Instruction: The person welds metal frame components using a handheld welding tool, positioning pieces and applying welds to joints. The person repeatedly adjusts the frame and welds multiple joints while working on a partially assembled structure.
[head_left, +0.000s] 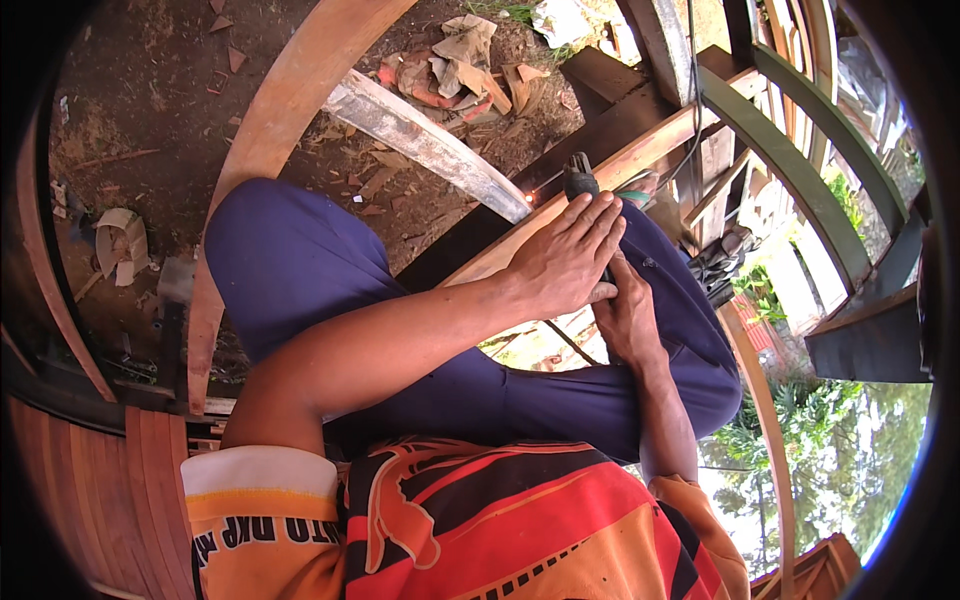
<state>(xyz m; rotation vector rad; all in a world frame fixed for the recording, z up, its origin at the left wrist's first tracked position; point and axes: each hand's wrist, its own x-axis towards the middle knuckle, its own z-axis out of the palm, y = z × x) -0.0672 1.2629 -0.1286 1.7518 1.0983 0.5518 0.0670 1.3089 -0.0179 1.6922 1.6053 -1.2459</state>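
Observation:
My left hand (565, 252) reaches across from the left with its fingers stretched out side by side, laid over a dark tool. My right hand (630, 308) is beneath and beside it, closed around the tool's lower part. The tool (579, 178) has a split, jaw-like black end that sticks out past my left fingertips; most of its body is covered by my hands. A tiny orange glow shows beside the end of a pale, worn beam (430, 145), left of the tool. Close under my hands runs a brown wooden beam (505, 253).
I sit with bent legs in dark blue trousers (310, 235). A curved-looking wooden beam (270, 120) rises at left. Dark beams (800, 160) stand at right, with a black cable (692, 100) hanging near them. Scraps (465, 75) litter the soil below. Reddish boards (100, 480) lie lower left.

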